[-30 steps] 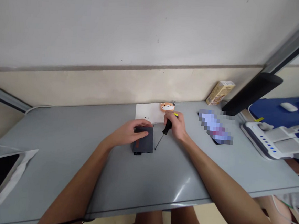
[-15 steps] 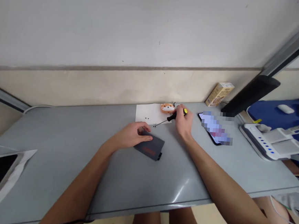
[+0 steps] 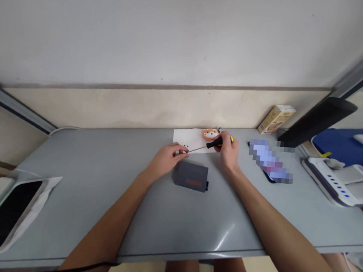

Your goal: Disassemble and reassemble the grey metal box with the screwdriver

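Observation:
My right hand [image 3: 229, 150] is wrapped round the black and yellow handle of a screwdriver [image 3: 215, 142], whose thin shaft points left. At the shaft's tip my left hand [image 3: 169, 157] has thumb and fingers pinched together; whatever sits between them is too small to make out. A dark grey box-shaped device [image 3: 191, 176] with a reddish label lies flat on the table just below my left hand, apart from the fingers. Behind the hands is a white sheet of paper [image 3: 181, 136] bearing tiny dark screws [image 3: 186, 145] and an orange animal-face case [image 3: 210, 134].
To the right lie a phone [image 3: 269, 161] with a blurred screen and a white power strip [image 3: 331, 181] with plugs. A yellow carton [image 3: 276, 119] and a black cylinder [image 3: 321, 122] stand by the wall. A dark tablet-like slab [image 3: 8, 218] rests at the left edge.
My left hand has let go of the grey device and moved up to the screwdriver tip. The device now lies flatter and straighter. The whole view has shifted slightly.

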Motion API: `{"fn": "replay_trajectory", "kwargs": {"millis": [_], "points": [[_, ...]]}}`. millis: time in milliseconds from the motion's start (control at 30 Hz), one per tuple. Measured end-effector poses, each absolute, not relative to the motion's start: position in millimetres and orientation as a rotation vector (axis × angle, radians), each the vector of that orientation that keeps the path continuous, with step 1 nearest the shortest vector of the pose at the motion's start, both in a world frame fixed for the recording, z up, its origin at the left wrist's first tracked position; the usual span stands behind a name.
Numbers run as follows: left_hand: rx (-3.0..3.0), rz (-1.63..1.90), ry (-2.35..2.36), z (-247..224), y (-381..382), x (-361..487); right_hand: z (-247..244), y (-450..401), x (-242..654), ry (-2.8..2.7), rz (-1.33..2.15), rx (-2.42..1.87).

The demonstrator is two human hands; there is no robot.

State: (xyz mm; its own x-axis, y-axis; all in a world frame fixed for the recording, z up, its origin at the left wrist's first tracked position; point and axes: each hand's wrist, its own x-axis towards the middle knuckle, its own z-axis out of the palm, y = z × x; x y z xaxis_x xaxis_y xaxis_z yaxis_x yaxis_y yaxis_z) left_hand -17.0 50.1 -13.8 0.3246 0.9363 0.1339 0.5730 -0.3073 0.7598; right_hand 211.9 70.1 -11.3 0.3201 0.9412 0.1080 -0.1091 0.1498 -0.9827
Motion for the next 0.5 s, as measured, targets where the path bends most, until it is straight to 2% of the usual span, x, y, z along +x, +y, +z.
{"fn": "replay_trajectory", "kwargs": {"millis": [333,500], "points": [[2.226,0.829,1.738,-18,60,-21,-9,74,213,-0.854,0.936,-1.116],[2.278,0.747,1.74,-22,67,-20,-10,76,213,-0.84,0.92,-1.132]]}}
